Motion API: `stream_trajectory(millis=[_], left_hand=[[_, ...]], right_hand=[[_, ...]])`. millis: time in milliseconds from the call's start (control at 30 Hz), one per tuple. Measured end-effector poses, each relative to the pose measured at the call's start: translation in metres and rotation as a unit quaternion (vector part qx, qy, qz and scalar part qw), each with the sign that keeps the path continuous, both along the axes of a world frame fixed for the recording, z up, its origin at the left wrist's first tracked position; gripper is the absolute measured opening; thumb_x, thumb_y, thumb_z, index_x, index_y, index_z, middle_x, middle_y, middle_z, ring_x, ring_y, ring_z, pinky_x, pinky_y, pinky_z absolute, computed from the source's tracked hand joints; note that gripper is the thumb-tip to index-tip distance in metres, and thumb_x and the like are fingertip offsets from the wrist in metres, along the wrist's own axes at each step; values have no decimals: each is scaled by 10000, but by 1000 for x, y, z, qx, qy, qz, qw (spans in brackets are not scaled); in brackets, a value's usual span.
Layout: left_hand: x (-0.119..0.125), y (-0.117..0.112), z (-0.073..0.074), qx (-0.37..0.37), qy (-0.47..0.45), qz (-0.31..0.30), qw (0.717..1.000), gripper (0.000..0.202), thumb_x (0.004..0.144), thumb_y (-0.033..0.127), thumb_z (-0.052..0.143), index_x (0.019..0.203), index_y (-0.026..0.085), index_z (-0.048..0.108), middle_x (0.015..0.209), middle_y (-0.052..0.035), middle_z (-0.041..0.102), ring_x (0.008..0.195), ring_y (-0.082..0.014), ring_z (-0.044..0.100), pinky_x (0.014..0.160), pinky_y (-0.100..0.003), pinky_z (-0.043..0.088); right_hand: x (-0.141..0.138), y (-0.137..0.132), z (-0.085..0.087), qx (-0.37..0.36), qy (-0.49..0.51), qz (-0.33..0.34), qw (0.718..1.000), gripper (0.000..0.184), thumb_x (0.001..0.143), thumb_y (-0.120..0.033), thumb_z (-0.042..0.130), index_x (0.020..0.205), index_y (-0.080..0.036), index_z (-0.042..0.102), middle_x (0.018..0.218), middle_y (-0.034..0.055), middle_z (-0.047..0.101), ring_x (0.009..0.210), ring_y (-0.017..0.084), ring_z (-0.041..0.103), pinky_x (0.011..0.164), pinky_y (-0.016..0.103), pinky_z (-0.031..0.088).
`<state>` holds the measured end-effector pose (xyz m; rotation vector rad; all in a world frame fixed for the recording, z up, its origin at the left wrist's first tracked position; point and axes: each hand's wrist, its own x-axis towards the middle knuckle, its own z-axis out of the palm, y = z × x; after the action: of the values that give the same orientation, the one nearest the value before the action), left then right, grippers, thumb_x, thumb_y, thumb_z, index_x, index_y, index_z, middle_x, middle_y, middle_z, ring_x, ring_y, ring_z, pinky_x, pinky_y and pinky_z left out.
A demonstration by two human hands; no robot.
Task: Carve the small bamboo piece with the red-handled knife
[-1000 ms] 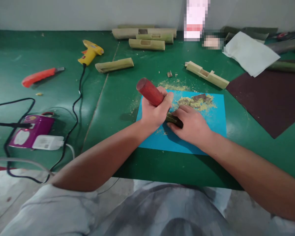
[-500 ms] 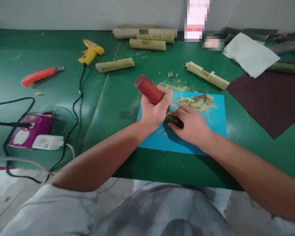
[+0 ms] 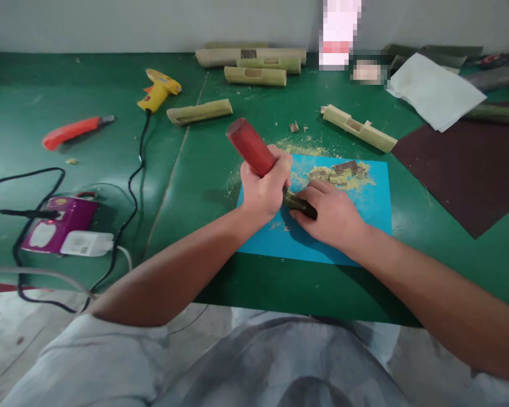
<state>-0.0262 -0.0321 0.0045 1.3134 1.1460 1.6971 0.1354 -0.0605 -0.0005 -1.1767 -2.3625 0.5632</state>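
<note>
My left hand (image 3: 261, 189) is wrapped round a thick red tool handle (image 3: 252, 148), which slants up to the left. The tool's working end is hidden by the hand. Just to the right, my right hand (image 3: 337, 212) has its fingers closed on a short dark green bamboo piece (image 3: 300, 204), holding it low over a blue sheet (image 3: 318, 249). Yellowish shavings (image 3: 365, 180) and a small dark brown block (image 3: 345, 167) lie on the sheet beyond my right hand.
Cut bamboo tubes (image 3: 254, 77) lie at the back, with a notched one (image 3: 358, 129) nearer. To the left are a yellow glue gun (image 3: 155, 96), a red utility knife (image 3: 74, 131) and a purple power strip (image 3: 55, 226) with cords. Brown sheet (image 3: 466, 175) and white paper (image 3: 435, 90) lie right.
My left hand and the red handle have moved a little to the left and up, away from my right hand. The right hand stays on the bamboo piece.
</note>
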Motion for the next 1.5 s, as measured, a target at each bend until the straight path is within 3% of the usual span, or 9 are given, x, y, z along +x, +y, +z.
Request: stream_trajectory(millis=[200,433,633,833,967,1067,1167,1500], left_hand=[[4,1,-3,12,18,0,1000,530,923,456,851,563,221,540,555,32,517,474,-97,457,473,-276,417],[-2,2,-2,46,61,-10,997,475,904,393,866,590,216,558,653,6,529,618,-133,499,605,-315,470],[-1,1,-2,73,39,-30,996,591,933,613,840,609,215,547,622,14,497,560,-115,459,548,-302,411],[-1,0,2,77,41,-31,996,600,947,440,812,510,208,473,548,4,479,511,-108,429,490,-297,351],[-4,4,0,25,-15,-38,999,583,909,372,786,491,218,410,497,22,387,461,-100,364,449,-310,274],[-4,7,-3,15,-48,8,999,584,906,382,786,517,222,380,509,36,360,467,-99,354,461,-314,283],[0,5,-3,26,-27,45,998,559,921,393,814,543,224,438,563,28,443,510,-104,424,490,-305,363],[5,0,-2,27,-1,20,999,566,908,545,876,591,226,531,571,29,545,505,-107,491,487,-286,425]], right_hand=[[-2,-3,4,-14,-10,-6,1000,71,952,-263,709,927,-200,690,1003,108,710,935,262,622,800,382,462],[-3,-3,3,-12,-18,-7,1000,66,945,-243,715,925,-185,688,1011,119,708,931,264,626,790,384,448],[-2,-3,2,-7,-5,-6,1000,66,955,-255,690,922,-202,669,1001,104,697,913,254,601,778,378,437],[-6,-7,-1,-8,10,4,1000,61,960,-248,703,946,-188,699,1005,109,702,915,252,604,802,386,460],[-6,-8,-2,-5,9,-8,1000,65,972,-242,684,961,-187,717,990,104,698,913,250,608,794,383,467],[-4,-6,-1,-6,3,-13,1000,83,975,-265,686,958,-192,720,994,103,700,925,253,610,791,380,468],[-5,-6,0,-5,-9,-16,1000,97,981,-273,677,961,-188,719,1004,110,703,933,257,611,796,383,468],[-7,-10,-1,12,-13,-4,1000,89,990,-257,651,971,-188,703,1016,126,699,952,278,601,839,418,479]])
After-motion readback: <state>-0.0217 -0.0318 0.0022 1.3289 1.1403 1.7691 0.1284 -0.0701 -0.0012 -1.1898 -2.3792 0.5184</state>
